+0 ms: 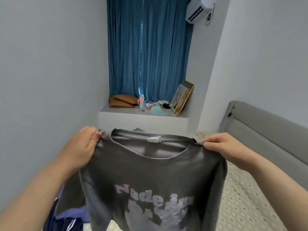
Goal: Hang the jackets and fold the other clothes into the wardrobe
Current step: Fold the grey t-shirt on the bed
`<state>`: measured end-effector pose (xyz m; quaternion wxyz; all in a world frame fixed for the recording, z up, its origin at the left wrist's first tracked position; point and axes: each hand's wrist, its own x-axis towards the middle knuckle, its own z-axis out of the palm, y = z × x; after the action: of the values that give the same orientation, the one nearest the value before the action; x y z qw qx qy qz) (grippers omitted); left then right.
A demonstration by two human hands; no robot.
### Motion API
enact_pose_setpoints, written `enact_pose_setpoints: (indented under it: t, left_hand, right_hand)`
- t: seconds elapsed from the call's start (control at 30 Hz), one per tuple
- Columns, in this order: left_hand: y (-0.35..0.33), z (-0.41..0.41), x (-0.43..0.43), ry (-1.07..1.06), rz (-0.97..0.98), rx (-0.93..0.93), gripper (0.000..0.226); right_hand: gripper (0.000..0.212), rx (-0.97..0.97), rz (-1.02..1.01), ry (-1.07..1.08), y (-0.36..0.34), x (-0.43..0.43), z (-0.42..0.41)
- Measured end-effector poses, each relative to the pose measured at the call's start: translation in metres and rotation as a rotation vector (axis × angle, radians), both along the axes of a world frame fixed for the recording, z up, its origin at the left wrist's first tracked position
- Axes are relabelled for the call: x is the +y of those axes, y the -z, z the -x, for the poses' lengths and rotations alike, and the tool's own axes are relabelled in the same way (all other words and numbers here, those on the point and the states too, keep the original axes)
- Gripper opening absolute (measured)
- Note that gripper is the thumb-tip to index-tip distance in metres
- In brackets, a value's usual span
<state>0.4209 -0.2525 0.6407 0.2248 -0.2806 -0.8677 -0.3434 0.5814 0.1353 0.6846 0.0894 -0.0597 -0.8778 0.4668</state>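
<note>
Grey crew-neck T-shirt [150, 172] with pale lilac lettering is held up and spread, print side to camera, hanging free in front of the bed. Low left: dark navy garment with white stripes [66, 224], partly behind it. Left hand [83, 144] pinches one shoulder, fingers curled on the fabric. White neck label [154, 139] sits at centre. Right hand [223, 145] pinches the other shoulder the same way. Far right: cream dotted bed sheet [250, 205] and grey padded headboard [266, 127].
</note>
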Motion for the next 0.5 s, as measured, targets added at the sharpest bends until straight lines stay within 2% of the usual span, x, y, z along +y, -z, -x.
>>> enact_pose_setpoints:
  t: [0.17, 0.37, 0.5]
  left_hand:
    - [-0.011, -0.027, 0.009, 0.035, 0.043, -0.021, 0.04]
    - [-0.021, -0.059, 0.04, -0.006, -0.095, -0.135, 0.032]
    - [-0.026, -0.082, 0.084, -0.049, -0.066, -0.078, 0.032]
  right_hand:
    - [0.022, -0.073, 0.022, -0.058, -0.014, 0.017, -0.029]
    - [0.028, -0.039, 0.375, -0.025, -0.004, 0.046, -0.057]
    - [0.026, 0.026, 0.437, 0.081, -0.005, 0.078, -0.079]
